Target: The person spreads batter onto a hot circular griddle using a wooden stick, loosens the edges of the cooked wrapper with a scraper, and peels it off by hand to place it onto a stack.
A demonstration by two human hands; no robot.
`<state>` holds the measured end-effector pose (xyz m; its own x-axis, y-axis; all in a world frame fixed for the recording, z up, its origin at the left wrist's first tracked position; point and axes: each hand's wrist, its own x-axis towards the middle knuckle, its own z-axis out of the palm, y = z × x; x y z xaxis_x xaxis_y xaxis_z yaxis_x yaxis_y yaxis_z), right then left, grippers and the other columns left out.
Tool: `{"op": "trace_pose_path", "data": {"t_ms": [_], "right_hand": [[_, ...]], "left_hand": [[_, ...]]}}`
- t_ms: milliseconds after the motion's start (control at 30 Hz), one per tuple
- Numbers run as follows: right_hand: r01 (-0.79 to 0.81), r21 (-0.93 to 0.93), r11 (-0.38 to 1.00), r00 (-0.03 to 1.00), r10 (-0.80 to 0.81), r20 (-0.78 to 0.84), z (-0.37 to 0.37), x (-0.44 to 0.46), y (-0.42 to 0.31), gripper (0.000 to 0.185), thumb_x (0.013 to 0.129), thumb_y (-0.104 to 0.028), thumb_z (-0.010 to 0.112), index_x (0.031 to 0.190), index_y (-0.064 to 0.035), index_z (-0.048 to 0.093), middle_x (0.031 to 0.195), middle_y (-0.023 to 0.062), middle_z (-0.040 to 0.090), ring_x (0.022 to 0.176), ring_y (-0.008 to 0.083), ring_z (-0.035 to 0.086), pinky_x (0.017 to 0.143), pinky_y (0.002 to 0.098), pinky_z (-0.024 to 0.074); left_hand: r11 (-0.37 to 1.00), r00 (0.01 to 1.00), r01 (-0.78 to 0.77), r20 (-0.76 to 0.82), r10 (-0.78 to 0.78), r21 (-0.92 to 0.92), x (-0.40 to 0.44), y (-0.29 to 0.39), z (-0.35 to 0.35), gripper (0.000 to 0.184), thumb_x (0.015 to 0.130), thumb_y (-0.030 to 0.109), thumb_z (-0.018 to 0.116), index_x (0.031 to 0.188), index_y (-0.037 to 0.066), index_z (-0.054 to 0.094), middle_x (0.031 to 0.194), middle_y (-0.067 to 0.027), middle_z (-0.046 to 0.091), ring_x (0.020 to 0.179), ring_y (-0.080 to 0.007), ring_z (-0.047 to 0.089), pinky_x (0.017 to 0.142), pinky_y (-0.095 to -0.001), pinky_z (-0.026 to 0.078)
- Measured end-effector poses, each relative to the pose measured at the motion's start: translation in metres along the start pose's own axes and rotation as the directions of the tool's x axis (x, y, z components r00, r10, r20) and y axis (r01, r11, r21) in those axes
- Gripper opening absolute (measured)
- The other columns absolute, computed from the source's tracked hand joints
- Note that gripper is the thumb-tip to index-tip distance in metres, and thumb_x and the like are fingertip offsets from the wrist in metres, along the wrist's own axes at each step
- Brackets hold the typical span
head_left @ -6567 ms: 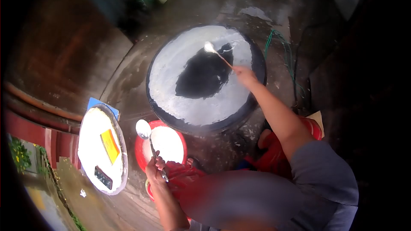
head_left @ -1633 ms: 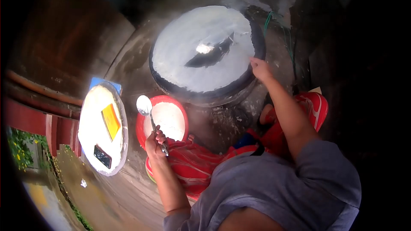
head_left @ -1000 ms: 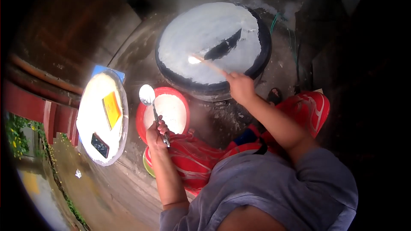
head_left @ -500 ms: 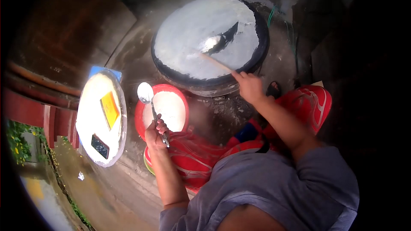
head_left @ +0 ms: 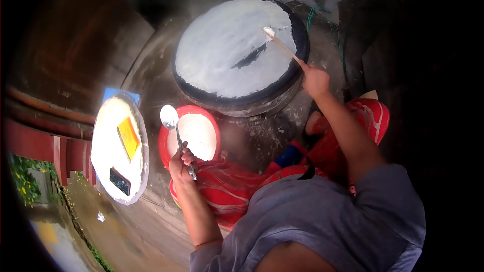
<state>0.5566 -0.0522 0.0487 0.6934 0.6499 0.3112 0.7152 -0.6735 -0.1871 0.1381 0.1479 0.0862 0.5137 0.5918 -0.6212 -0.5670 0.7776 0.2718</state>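
A large round griddle [head_left: 303, 35] with a dark rim carries a thin sheet of white batter [head_left: 217, 45]. Closed round a thin wooden stick [head_left: 285, 49], my right hand [head_left: 316, 80] is beyond the griddle's right edge. The stick's far tip rests in a small heap of batter [head_left: 269, 31] at the right of the sheet. A dark streak of bare griddle shows below that tip. My left hand [head_left: 181, 166] grips the handle of a metal ladle [head_left: 169, 117], its bowl raised by the rim of a red basin [head_left: 163, 143] holding white batter.
To the left, a round pale surface [head_left: 107, 136] bears a yellow rectangular object [head_left: 128, 139] and a dark phone [head_left: 120, 181]. Something blue [head_left: 132, 96] sticks out behind it. My red-trousered legs [head_left: 227, 186] flank the space before the griddle. Green cord [head_left: 310, 17] lies beyond it.
My right hand and the stick have moved up and to the right. The batter heap has shifted the same way, and the dark streak is smaller. My left hand still holds the ladle.
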Motion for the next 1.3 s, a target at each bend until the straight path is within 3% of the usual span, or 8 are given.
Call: {"op": "trace_pose_path", "data": {"t_ms": [267, 333, 367, 667, 767, 867, 1067, 1300], "right_hand": [[-0.207, 0.536, 0.819, 0.977, 0.2, 0.072, 0.049, 0.02, 0.038, 0.034, 0.088, -0.024, 0.045, 0.12, -0.0156, 0.051, 0.103, 0.0192, 0.06, 0.094, 0.0373, 0.057, 0.079, 0.0411, 0.0457], [-0.41, 0.583, 0.701, 0.912, 0.32, 0.256, 0.055, 0.04, 0.059, 0.032, 0.089, -0.021, 0.044, 0.118, -0.0153, 0.053, 0.101, 0.0186, 0.06, 0.094, 0.0355, 0.057, 0.079, 0.0399, 0.0458], [-0.286, 0.56, 0.778, 0.958, 0.221, 0.182, 0.08, 0.046, 0.079, 0.03, 0.089, -0.012, 0.048, 0.118, -0.0086, 0.055, 0.069, 0.0051, 0.057, 0.061, 0.011, 0.054, 0.057, 0.0264, 0.0454], [-0.406, 0.819, 0.406, 0.912, 0.133, 0.387, 0.058, 0.012, 0.1, 0.032, 0.086, -0.013, 0.048, 0.117, -0.0168, 0.058, 0.075, 0.0084, 0.058, 0.062, 0.0115, 0.05, 0.061, 0.0239, 0.0419], [-0.504, 0.639, 0.581, 0.856, 0.235, 0.461, 0.011, 0.001, 0.034, 0.032, 0.085, -0.014, 0.049, 0.116, -0.0168, 0.059, 0.076, 0.0092, 0.059, 0.063, 0.0137, 0.053, 0.063, 0.0252, 0.0436], [-0.084, 0.585, 0.807, 0.984, -0.024, 0.175, 0.031, -0.021, 0.014, 0.029, 0.088, -0.017, 0.048, 0.115, -0.0161, 0.06, 0.078, 0.0077, 0.06, 0.069, 0.0137, 0.056, 0.067, 0.0254, 0.0455], [-0.494, 0.771, 0.402, 0.869, 0.225, 0.44, 0.04, -0.029, 0.04, 0.031, 0.091, -0.014, 0.043, 0.12, -0.0122, 0.055, 0.075, 0.0031, 0.057, 0.068, 0.0094, 0.054, 0.065, 0.0227, 0.044], [-0.474, 0.742, 0.474, 0.84, -0.008, 0.542, 0.007, -0.052, -0.034, 0.032, 0.091, -0.013, 0.042, 0.119, -0.0074, 0.054, 0.072, 0.0084, 0.064, 0.065, 0.0123, 0.059, 0.063, 0.0266, 0.0457]], "left_hand": [[0.999, 0.999, -0.047, 0.0, 0.047, -0.001, 0.001, 0.0, -0.001, 0.025, 0.091, 0.009, 0.034, 0.106, -0.008, 0.045, 0.071, -0.0069, 0.05, 0.051, -0.0108, 0.045, 0.042, -0.022, 0.038], [1.0, 1.0, -0.019, 0.002, 0.019, -0.01, 0.004, 0.003, -0.005, 0.028, 0.093, 0.014, 0.032, 0.106, -0.007, 0.045, 0.072, -0.0069, 0.049, 0.052, -0.0111, 0.044, 0.043, -0.022, 0.037], [1.0, 1.0, 0.009, 0.009, -0.008, -0.027, 0.005, 0.005, -0.007, 0.03, 0.096, 0.019, 0.03, 0.107, -0.006, 0.044, 0.073, -0.0068, 0.048, 0.052, -0.0114, 0.043, 0.044, -0.022, 0.037], [0.996, 0.998, -0.065, -0.014, 0.066, 0.066, -0.001, 0.0, -0.003, 0.028, 0.094, 0.014, 0.036, 0.108, -0.008, 0.046, 0.071, -0.0067, 0.049, 0.051, -0.0108, 0.044, 0.042, -0.0224, 0.037], [0.99, 0.997, -0.078, 0.024, 0.076, 0.121, -0.005, -0.006, 0.008, 0.03, 0.094, 0.016, 0.036, 0.111, -0.006, 0.046, 0.074, -0.0073, 0.05, 0.052, -0.0105, 0.043, 0.042, -0.0222, 0.036], [0.965, 0.99, -0.113, 0.112, 0.088, 0.238, -0.013, -0.017, 0.019, 0.031, 0.095, 0.02, 0.031, 0.113, -0.003, 0.043, 0.075, -0.0082, 0.049, 0.054, -0.011, 0.041, 0.042, -0.0213, 0.036], [0.882, 0.978, -0.184, 0.167, 0.122, 0.433, -0.039, -0.053, 0.053, 0.028, 0.094, 0.017, 0.034, 0.113, 0.0, 0.045, 0.069, -0.0102, 0.056, 0.045, -0.0123, 0.045, 0.037, -0.0223, 0.037], [0.803, 0.987, -0.141, 0.149, 0.066, 0.579, -0.042, -0.096, 0.087, 0.02, 0.094, 0.019, 0.038, 0.096, 0.004, 0.051, 0.064, -0.0087, 0.055, 0.043, -0.0137, 0.045, 0.037, -0.0243, 0.038]]}}
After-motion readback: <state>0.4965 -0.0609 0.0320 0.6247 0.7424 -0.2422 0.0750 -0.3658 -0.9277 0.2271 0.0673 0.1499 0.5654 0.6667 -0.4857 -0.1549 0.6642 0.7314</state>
